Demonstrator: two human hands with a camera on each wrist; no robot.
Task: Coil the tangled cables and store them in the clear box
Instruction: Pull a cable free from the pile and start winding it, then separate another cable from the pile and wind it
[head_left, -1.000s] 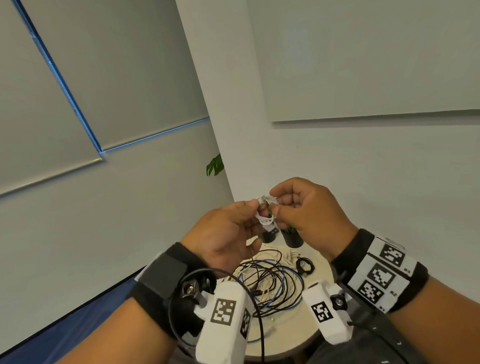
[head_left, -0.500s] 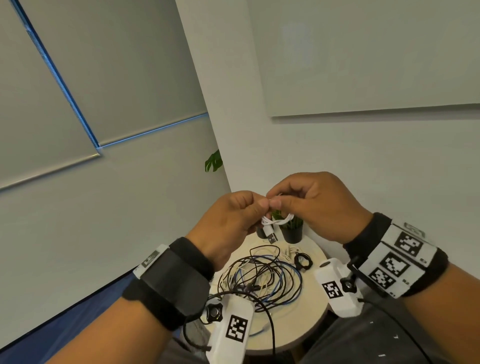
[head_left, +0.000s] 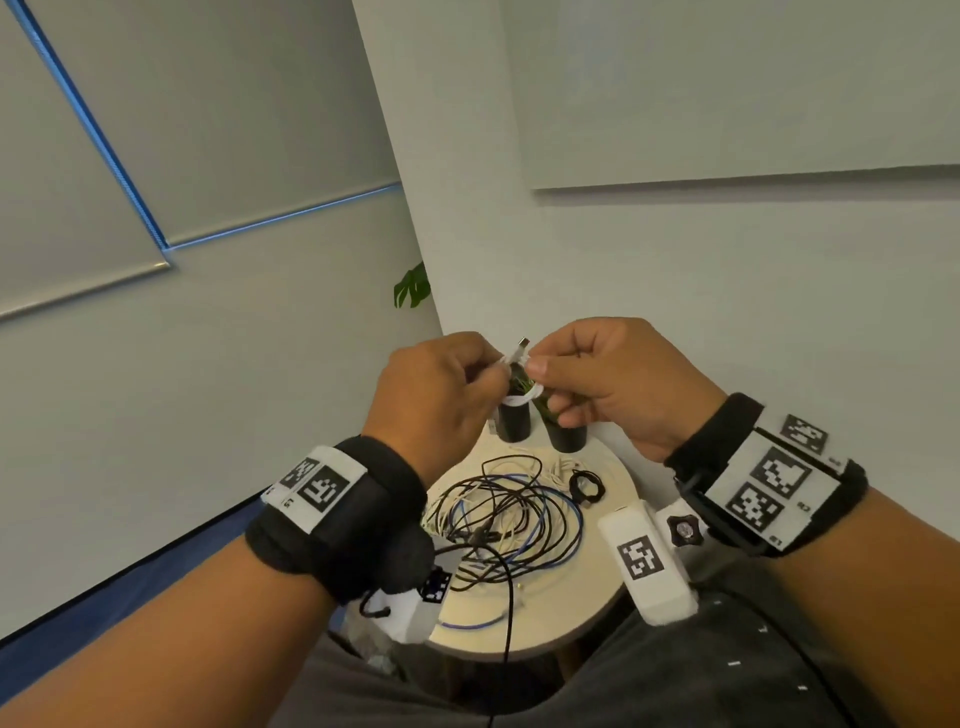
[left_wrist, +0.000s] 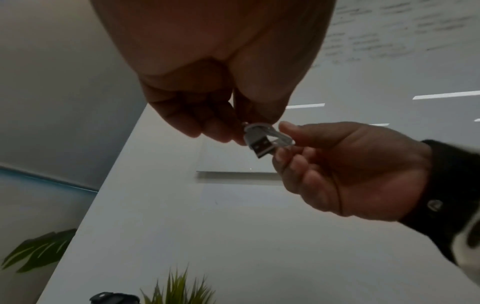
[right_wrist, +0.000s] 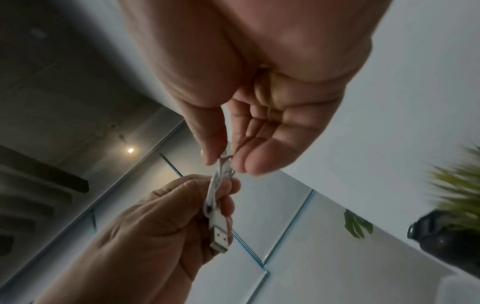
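Both hands were raised above the round bench, pinching one small white cable between them. My left hand gripped the bundled loops with curled fingers, and in the right wrist view the USB plug hung out below that grip. My right hand pinched the other end of the bundle between thumb and forefinger, its remaining fingers loosely curled. The cable's long axis ran roughly from one hand to the other, so neither was nearer; a second, smaller connector poked up between the fingertips.

Taking the bench as my landmark, the tangled cables, black, blue and white, lay on its middle, directly below and nearer me than the hands. A small black coil sat on the bench to the right of the tangle, and two dark pots stood at its far edge. I could not see the clear box in any view. I judged this coil was nearly finished and only needed tucking.
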